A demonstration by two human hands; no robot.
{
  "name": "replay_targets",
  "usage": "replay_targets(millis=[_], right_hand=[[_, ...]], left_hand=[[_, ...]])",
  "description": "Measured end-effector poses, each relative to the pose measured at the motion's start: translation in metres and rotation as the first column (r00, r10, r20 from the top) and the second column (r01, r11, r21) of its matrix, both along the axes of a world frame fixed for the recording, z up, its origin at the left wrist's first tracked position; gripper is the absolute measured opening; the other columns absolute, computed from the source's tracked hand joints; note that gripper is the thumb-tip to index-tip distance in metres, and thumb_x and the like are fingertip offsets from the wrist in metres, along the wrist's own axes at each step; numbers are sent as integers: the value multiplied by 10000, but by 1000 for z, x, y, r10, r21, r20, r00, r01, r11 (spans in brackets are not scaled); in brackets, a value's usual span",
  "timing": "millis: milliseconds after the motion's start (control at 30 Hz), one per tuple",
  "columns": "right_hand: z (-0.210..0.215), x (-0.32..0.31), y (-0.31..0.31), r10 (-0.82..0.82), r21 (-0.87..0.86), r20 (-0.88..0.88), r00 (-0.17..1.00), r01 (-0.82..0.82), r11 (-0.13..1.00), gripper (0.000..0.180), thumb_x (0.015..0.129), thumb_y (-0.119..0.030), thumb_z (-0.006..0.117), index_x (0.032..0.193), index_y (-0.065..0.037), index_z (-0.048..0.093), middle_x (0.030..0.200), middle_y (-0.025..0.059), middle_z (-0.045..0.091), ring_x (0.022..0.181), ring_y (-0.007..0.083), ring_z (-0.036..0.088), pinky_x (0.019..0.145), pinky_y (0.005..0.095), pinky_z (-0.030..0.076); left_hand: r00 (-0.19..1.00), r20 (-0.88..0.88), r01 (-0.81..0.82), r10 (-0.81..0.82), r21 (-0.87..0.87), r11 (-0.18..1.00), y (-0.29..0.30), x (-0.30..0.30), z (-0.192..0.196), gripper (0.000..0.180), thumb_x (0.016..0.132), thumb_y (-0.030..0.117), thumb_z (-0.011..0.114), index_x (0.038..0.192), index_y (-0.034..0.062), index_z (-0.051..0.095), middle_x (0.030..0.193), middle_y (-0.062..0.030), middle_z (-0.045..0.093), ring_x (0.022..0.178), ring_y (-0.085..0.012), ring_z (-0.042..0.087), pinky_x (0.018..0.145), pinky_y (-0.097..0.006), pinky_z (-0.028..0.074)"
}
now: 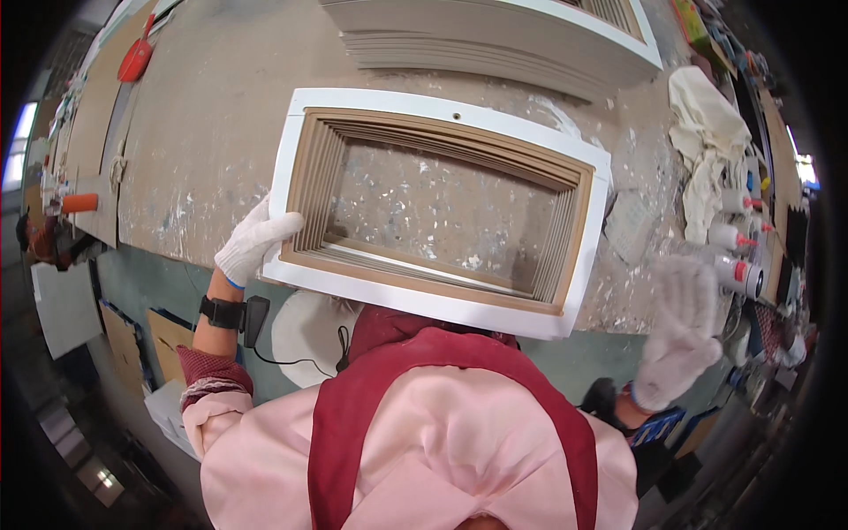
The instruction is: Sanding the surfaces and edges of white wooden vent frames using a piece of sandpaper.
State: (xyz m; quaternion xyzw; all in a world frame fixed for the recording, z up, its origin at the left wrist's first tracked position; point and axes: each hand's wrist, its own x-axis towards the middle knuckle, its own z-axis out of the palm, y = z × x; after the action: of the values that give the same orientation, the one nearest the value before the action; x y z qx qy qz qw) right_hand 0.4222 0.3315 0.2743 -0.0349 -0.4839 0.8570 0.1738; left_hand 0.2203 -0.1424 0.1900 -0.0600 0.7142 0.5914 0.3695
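The left hand, in a white knit glove, is gripping the near-left corner of a white rectangular frame, fingers curled over its rim and clamped on it. The frame is lying flat on the paint-spattered surface, its near long edge overhanging toward the person's chest. Its stepped brown inner ledges are facing up, and its long axis is running from the left hand across to the right, tilted slightly away on the left. The right hand, also gloved, is hovering open with fingers spread, just off the frame's near-right corner and holding nothing; it is blurred.

To handle this well, the free hand is probably best brought to the opposite short end, so that the frame is being carried level from both ends. Beyond the right hand, glue bottles and a crumpled cloth are lying close, so any swing should be kept low and short. A stack of similar frames is resting further off.
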Motion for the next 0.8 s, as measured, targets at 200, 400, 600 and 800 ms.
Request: replay_targets(millis=[200, 400, 600, 800], right_hand=[[-112, 11, 0, -184, 281, 405, 895, 70, 957, 761, 1011, -412, 451, 1547, 54, 178, 1574, 192, 315, 1452, 302, 324, 1205, 440, 255], [-235, 51, -13, -131, 27, 437, 890, 133, 991, 738, 1021, -425, 429, 1557, 20, 186, 1560, 164, 341, 1423, 268, 356, 1176, 405, 290], [-219, 58, -9, -151, 17, 454, 878, 161, 987, 717, 1031, -438, 407, 1567, -14, 193, 1545, 136, 367, 1394, 235, 387, 1147, 369, 325], [-250, 75, 2, -151, 50, 425, 893, 143, 988, 698, 1038, -455, 385, 1577, -51, 202, 1528, 106, 393, 1356, 206, 430, 1118, 346, 365]], left_hand=[[990, 133, -64, 39, 188, 980, -2, -1, -8, 624, 980, 391, 591, 1423, -21, 436, 1310, -124, 582, 1164, -190, 595, 991, -347, 500], [991, 99, -106, 95, 104, 989, 1, 6, -3, 573, 986, 376, 592, 1401, 2, 468, 1280, -98, 589, 1150, -166, 585, 976, -321, 500], [1000, -11, -10, 10, 22, 1000, 4, 2, -4, 595, 972, 396, 609, 1383, -14, 478, 1243, -71, 591, 1123, -145, 569, 990, -313, 477], [1000, -25, -2, 1, -8, 1000, -3, -1, -14, 600, 965, 384, 613, 1390, -15, 471, 1249, -78, 591, 1118, -155, 577, 988, -327, 483]])
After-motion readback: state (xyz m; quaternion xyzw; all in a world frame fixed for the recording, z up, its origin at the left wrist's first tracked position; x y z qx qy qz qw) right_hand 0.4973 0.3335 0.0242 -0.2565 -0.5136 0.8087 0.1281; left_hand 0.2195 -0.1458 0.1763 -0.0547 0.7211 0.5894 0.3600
